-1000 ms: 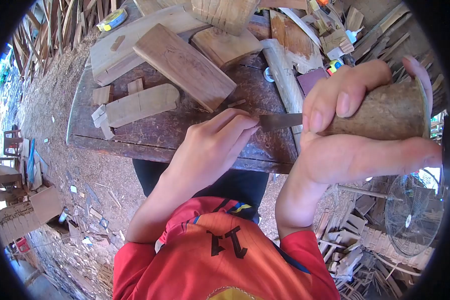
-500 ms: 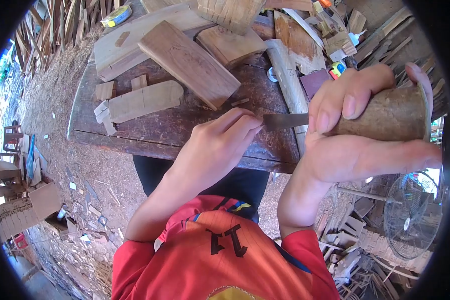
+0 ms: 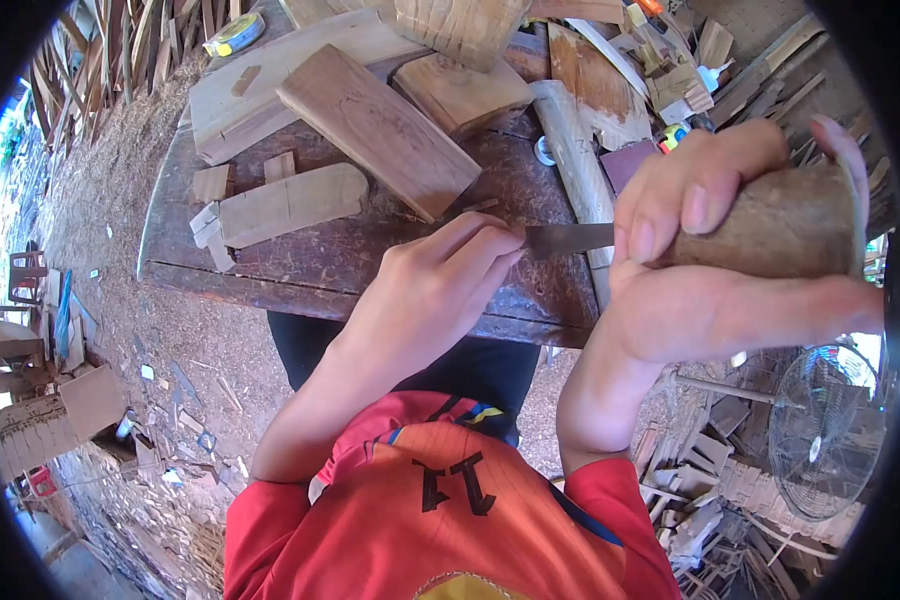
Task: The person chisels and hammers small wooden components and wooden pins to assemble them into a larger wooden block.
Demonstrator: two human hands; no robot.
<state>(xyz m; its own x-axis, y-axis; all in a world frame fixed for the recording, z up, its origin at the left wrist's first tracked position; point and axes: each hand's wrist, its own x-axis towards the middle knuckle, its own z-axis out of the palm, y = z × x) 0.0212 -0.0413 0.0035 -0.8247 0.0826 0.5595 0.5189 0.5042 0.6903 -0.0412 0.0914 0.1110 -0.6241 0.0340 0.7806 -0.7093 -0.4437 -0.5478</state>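
My right hand (image 3: 695, 300) grips a round, bark-brown wooden piece (image 3: 770, 225) held close to the camera, with fingers over its top and thumb beneath. My left hand (image 3: 425, 295) is closed around a tool whose handle is hidden in the fist. The tool's flat metal blade (image 3: 568, 239) sticks out to the right, and its tip meets the left end of the wooden piece behind my right fingers. Both hands hover over the near edge of a dark wooden workbench (image 3: 300, 265).
Several planks and offcuts lie on the bench, among them a long brown board (image 3: 375, 125) and a pale rounded slab (image 3: 285, 205). A yellow tape measure (image 3: 225, 35) sits far left, a maroon sheet (image 3: 630, 160) at right. A floor fan (image 3: 825, 430) stands lower right.
The wooden piece and my right hand have shifted slightly up and left. My left hand and the blade stay almost where they were.
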